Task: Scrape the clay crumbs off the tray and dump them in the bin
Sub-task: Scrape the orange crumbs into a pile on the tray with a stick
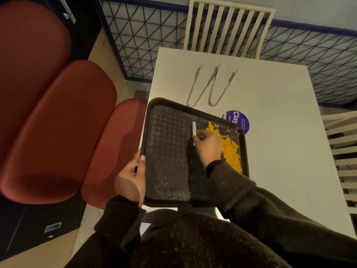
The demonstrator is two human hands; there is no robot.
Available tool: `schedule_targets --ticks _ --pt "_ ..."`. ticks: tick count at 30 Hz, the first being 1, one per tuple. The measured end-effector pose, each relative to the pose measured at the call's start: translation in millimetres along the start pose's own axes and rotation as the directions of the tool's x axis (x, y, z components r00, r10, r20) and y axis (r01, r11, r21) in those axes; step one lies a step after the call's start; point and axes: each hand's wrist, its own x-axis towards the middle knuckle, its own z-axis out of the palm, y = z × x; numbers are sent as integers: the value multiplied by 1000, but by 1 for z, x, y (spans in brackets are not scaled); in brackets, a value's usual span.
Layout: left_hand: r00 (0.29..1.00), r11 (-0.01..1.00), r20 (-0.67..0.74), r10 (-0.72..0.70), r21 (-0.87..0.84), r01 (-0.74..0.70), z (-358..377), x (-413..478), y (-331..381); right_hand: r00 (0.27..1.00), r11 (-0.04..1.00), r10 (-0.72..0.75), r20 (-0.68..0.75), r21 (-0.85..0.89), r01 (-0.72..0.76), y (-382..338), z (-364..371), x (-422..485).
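A black textured tray (168, 151) rests on the near left corner of a white table (280, 132). Yellow clay crumbs (229, 147) are heaped along the tray's right side. My left hand (133, 176) grips the tray's left rim, thumb on top. My right hand (207, 145) holds a thin white scraper (194, 128) upright on the tray floor, just left of the crumbs. White scratch marks cover the bare part of the tray. No bin is in view.
Two metal tongs (210, 86) lie on the table beyond the tray. A purple round "Clay" sticker (238, 120) peeks out past the tray's far right corner. Red cushioned seats (58, 122) stand to the left. White slatted chairs (228, 26) stand behind and right.
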Motion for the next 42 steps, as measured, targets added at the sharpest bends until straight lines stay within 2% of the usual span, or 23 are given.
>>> schedule_targets --ticks 3,7,10,15,23,25,29,34,42 --pt "1000 1000 14 -3 -14 3 0 2 -1 980 991 -124 158 -35 131 1 8 -30" --pt "1000 999 11 -4 -40 4 2 2 1 961 965 -227 161 -97 244 19 16 -45" --pt "1000 999 8 -2 -46 2 2 1 2 968 969 -205 142 -111 221 28 12 -40" --pt "1000 999 20 -14 -45 15 1 0 -1 995 989 -82 58 -118 88 48 2 -13" --pt "1000 999 4 -19 -31 19 1 4 -6 999 988 -16 -51 -151 8 71 -17 7" --pt "1000 1000 -3 -7 -24 7 2 5 -4 997 988 -51 -58 -148 42 73 -22 2" --pt "1000 1000 -11 1 -24 -1 1 8 -5 983 964 -176 49 -196 182 84 -24 -18" --pt "1000 999 1 -1 -33 1 1 9 -6 964 930 -235 125 -260 261 103 -20 -37" --pt "999 998 39 -7 -65 10 -1 7 -10 997 985 -66 -26 -163 61 100 -24 -12"
